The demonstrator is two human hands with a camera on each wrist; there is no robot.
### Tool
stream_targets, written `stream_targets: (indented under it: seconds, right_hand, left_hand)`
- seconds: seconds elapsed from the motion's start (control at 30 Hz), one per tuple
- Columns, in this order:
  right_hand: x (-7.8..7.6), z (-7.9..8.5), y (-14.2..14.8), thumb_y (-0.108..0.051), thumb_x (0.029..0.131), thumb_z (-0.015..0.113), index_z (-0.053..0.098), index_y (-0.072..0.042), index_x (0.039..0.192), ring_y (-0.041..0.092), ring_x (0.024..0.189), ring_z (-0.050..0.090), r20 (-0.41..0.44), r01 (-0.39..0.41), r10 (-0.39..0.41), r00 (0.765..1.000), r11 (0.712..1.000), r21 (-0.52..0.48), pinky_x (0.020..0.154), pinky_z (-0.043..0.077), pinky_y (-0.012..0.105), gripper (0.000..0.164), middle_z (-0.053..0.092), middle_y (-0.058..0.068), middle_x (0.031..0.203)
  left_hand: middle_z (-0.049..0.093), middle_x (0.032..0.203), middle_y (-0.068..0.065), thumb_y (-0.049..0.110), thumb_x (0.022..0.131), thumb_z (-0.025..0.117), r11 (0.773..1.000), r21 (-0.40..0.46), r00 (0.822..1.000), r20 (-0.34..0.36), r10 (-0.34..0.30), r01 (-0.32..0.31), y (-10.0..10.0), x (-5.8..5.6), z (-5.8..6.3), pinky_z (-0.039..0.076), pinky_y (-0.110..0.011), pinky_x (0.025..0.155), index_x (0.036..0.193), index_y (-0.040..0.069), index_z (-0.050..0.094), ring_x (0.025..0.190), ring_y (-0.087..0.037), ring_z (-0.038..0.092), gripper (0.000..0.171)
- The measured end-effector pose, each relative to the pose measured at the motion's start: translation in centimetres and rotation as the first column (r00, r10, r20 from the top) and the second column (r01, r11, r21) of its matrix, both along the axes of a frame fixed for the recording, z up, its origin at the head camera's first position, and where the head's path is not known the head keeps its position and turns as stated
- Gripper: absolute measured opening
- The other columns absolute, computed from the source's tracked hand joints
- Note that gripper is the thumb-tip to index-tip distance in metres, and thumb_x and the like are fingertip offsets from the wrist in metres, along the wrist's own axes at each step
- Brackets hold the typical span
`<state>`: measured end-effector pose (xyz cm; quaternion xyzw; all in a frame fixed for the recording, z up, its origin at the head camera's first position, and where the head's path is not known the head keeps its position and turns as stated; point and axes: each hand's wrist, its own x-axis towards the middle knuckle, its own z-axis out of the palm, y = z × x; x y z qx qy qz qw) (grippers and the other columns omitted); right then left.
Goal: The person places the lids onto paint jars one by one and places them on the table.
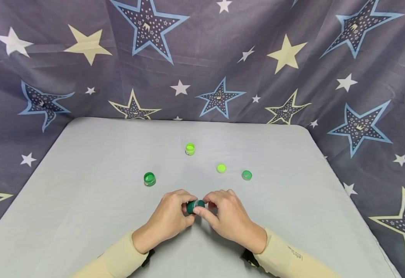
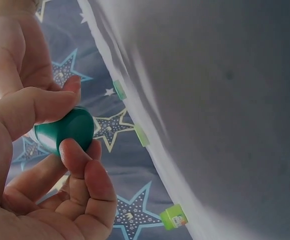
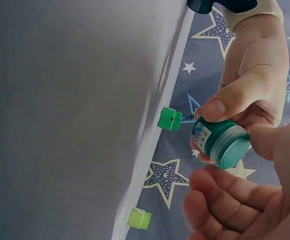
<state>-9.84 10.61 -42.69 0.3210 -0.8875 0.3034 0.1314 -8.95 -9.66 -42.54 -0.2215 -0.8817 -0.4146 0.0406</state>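
A small dark green paint jar (image 1: pixel 190 207) lies tilted between the two hands, low over the middle of the table. My left hand (image 1: pixel 170 213) holds its body with thumb and fingers, the jar's base showing in the left wrist view. Toward the right points its teal lid (image 3: pixel 235 151), still on the jar. My right hand (image 1: pixel 228 216) has its thumb and curled fingers around the lid's rim. The label on the jar faces the right wrist camera.
Beyond the hands stand an open green jar (image 1: pixel 149 178) on the left and an open lime jar (image 1: pixel 190 149) farther back. A lime lid (image 1: pixel 221 168) and a green lid (image 1: pixel 246 175) lie right of centre on the grey table (image 1: pixel 101 162). A star-patterned cloth (image 1: pixel 188 58) hangs behind.
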Motion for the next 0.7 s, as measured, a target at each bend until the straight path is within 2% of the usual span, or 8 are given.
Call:
stream_targets:
  seconds: [0.13,0.23,0.4,0.53,0.7]
  right_hand:
    - [-0.06,0.19,0.10,-0.046,0.093,0.074,0.073,-0.016,0.094,0.007,0.065,0.052,0.003,-0.003,0.003,1.000,1.000,-0.013,0.064,0.037,0.025,0.030,0.061,-0.007,0.073]
    - [-0.14,0.32,0.31,-0.046,0.090,0.077,0.073,-0.011,0.104,0.013,0.070,0.059,0.010,-0.020,0.020,1.000,0.999,-0.036,0.067,0.040,0.026,0.038,0.067,-0.003,0.081]
    - [-0.07,0.41,0.68,-0.028,0.085,0.084,0.070,-0.008,0.120,0.017,0.081,0.063,0.027,-0.089,0.091,0.995,0.994,-0.061,0.075,0.043,0.030,0.044,0.069,-0.003,0.096]
    - [0.06,0.35,0.71,-0.017,0.085,0.083,0.069,-0.011,0.124,0.015,0.087,0.064,0.039,-0.141,0.144,0.989,0.987,-0.079,0.078,0.043,0.029,0.042,0.070,-0.006,0.107]
    - [0.14,0.22,0.64,-0.017,0.088,0.082,0.070,-0.011,0.123,0.012,0.086,0.064,0.021,-0.162,0.165,0.986,0.983,-0.091,0.078,0.042,0.026,0.037,0.071,-0.007,0.109]
  left_hand:
    - [0.068,0.087,0.005,-0.005,0.071,0.087,1.000,0.007,1.000,-0.018,0.013,-0.013,-0.03,-0.06,0.04,0.051,-0.021,0.062,0.094,0.005,0.078,0.071,-0.007,0.056,0.026]
    - [0.068,0.086,0.006,-0.003,0.071,0.089,1.000,0.014,0.999,-0.028,0.025,-0.024,-0.08,-0.07,0.14,0.050,-0.021,0.062,0.092,0.007,0.078,0.070,-0.006,0.056,0.026]
    - [0.068,0.086,0.006,-0.002,0.070,0.091,0.999,0.029,0.999,-0.037,0.030,-0.029,-0.08,0.05,0.14,0.051,-0.021,0.063,0.092,0.010,0.078,0.070,-0.007,0.057,0.028]
    - [0.068,0.086,0.006,-0.002,0.070,0.091,0.999,0.035,0.999,-0.038,0.027,-0.026,-0.03,0.15,0.10,0.051,-0.021,0.063,0.093,0.010,0.078,0.070,-0.007,0.058,0.029]
    - [0.069,0.086,0.005,-0.001,0.071,0.091,0.999,0.037,0.999,-0.030,0.030,-0.029,0.14,0.28,0.01,0.051,-0.021,0.063,0.093,0.008,0.079,0.070,-0.008,0.059,0.028]
